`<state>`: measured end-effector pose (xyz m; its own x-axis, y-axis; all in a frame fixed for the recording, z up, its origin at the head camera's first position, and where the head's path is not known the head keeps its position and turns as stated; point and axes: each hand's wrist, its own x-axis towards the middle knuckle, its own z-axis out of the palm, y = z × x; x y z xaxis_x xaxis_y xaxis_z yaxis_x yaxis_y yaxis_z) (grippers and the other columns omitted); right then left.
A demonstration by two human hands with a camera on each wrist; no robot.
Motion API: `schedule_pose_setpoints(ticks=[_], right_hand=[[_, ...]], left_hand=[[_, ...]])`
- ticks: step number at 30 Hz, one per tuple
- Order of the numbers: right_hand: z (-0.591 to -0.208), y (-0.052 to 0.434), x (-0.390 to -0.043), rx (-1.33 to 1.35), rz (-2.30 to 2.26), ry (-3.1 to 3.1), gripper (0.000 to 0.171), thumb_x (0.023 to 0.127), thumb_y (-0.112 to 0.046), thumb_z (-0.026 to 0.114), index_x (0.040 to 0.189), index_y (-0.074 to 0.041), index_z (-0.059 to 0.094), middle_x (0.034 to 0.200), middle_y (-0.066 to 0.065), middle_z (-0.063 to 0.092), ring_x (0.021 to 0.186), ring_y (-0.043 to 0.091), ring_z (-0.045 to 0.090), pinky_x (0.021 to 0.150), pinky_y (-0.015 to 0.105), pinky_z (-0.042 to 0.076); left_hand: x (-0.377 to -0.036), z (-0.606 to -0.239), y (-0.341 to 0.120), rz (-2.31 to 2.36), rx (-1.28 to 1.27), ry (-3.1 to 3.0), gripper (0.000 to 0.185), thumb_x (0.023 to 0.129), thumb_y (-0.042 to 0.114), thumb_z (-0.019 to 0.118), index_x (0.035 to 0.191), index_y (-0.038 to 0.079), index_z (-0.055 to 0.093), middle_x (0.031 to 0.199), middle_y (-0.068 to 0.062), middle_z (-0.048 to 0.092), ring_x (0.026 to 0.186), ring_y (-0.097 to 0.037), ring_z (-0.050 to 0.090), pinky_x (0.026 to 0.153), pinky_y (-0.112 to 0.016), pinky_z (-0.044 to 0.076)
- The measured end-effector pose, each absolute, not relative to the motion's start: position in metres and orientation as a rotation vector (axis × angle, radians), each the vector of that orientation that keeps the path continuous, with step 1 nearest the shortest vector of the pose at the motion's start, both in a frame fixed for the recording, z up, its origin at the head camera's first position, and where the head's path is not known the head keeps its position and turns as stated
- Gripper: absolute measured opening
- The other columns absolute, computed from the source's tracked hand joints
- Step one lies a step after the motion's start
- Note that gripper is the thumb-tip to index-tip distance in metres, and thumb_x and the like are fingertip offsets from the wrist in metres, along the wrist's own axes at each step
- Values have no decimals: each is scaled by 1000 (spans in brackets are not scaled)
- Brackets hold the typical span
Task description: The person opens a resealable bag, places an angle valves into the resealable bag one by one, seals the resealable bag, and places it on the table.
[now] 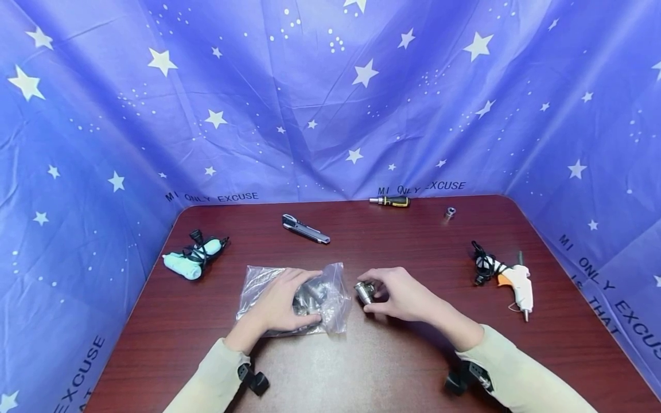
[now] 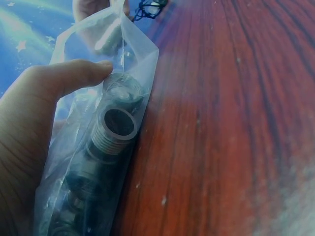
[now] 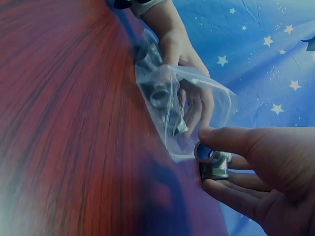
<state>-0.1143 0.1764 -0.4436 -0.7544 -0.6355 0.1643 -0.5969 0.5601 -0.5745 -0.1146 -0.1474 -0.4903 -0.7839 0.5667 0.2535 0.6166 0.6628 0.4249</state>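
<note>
A clear plastic bag [image 1: 337, 312] of metal pipe fittings lies on the table. My left hand [image 1: 279, 301] grips it from above, thumb on the near side. In the left wrist view, a threaded fitting [image 2: 109, 140] shows through the plastic below the thumb. Just right of the bag's opening, my right hand [image 1: 405, 295] pinches a shiny metal pipe fitting [image 1: 364, 292] between thumb and fingers. The right wrist view shows this fitting [image 3: 215, 170] with a round open end, close to the bag's edge.
Along the back lie a utility knife [image 1: 306, 229], a screwdriver [image 1: 392, 201] and a small metal fitting [image 1: 450, 213]. A light blue glue gun [image 1: 185, 265] with a black cord is at left, a white glue gun [image 1: 523, 287] at right. Starry blue cloth [image 1: 330, 103] borders the table.
</note>
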Motion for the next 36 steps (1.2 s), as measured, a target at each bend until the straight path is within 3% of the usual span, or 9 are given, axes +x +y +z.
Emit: schedule_pose_setpoints(ticks=[16,26,32,36], right_hand=[[-458,126,-123,-983,-1140,2571,44,87,-19,89,126,-6,72,97,5,79,85,6,78,76,16,61],[-464,115,-121,-969,-1080,2631,47,86,-25,89,126,-6,72,89,-1,80,80,3,76,77,19,61],[-470,114,-117,-968,-1168,2635,40,83,-25,92,111,-10,69,100,3,73,82,7,77,73,16,60],[-472,113,-114,-952,-1214,2622,26,87,-14,86,103,-9,67,96,3,70,84,10,77,74,16,61]], left_hand=[[-116,-490,-147,-757,-996,-2760,95,74,58,87,155,20,55,137,1,69,129,-22,61,110,-52,52],[-116,-492,-147,-759,-998,-2761,94,75,58,87,155,21,54,138,1,68,129,-21,61,110,-51,52],[-116,-491,-147,-761,-1000,-2756,94,75,57,87,154,20,55,137,0,69,129,-22,61,110,-52,53],[-116,-491,-147,-758,-1000,-2755,93,75,57,87,154,20,55,137,0,69,129,-22,61,110,-51,53]])
